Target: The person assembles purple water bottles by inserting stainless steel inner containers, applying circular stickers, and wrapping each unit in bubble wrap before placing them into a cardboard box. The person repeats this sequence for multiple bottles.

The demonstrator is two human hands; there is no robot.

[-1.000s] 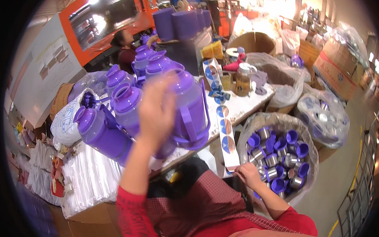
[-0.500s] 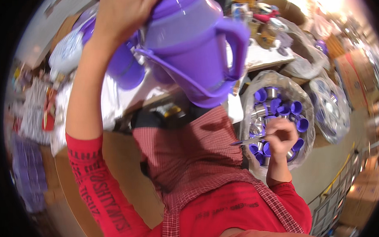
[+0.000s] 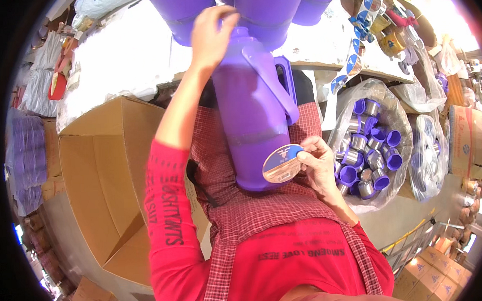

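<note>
White tabletop (image 3: 131,53) spreads past the left hand (image 3: 213,37), with more purple jugs (image 3: 180,17) just beyond its fingers, and a plastic-lined container (image 3: 403,168) of purple-and-steel cups (image 3: 393,139) sits to the right of the right hand (image 3: 318,163). The left fingers are half curled beside the neck of a tilted purple jug (image 3: 250,97), whether gripping it I cannot tell. The right thumb and fingertips pinch the edge of a round label (image 3: 282,164), left of them, over the jug's lower body.
</note>
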